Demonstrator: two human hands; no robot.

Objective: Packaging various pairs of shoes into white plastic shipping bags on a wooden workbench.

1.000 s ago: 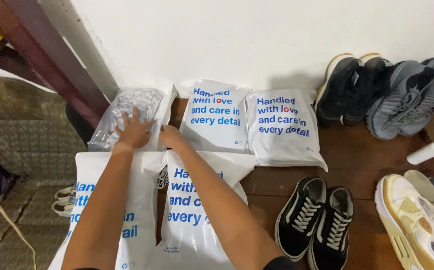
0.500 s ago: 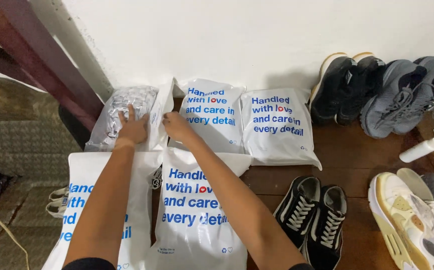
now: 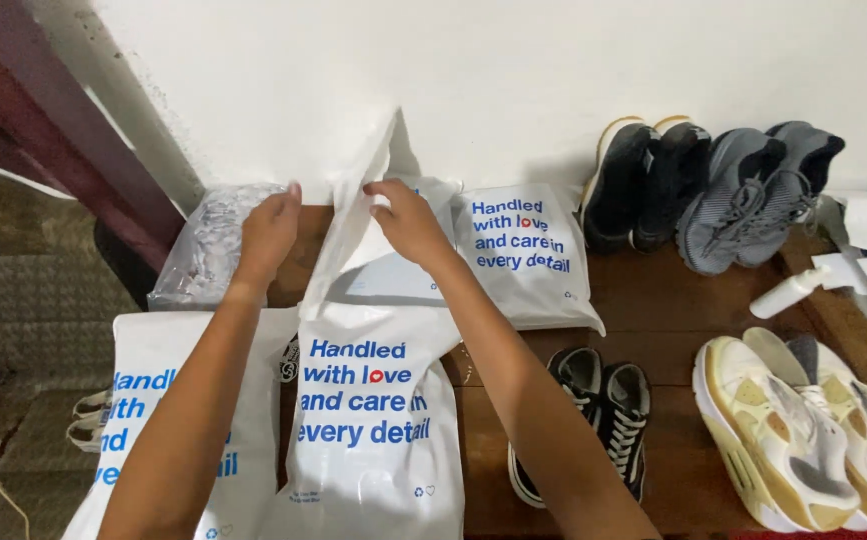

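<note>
1. The white mailer bag [image 3: 353,235] at upper centre of the frame looks to us light, limp and slick; its top edge seems the best hold
2. Our right hand [image 3: 408,222] pinches that raised flap, fingers pressed together
3. Our left hand [image 3: 268,232] rests loosely curled, touching the clear plastic bag [image 3: 203,255] on the desk [image 3: 673,310]

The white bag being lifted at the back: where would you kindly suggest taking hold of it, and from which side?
Probably by its raised top edge, from above. The bag stands tilted up against the wall with that edge free, and the right hand already pinches it there. The left hand could take the left edge, beside the clear bag.
</note>
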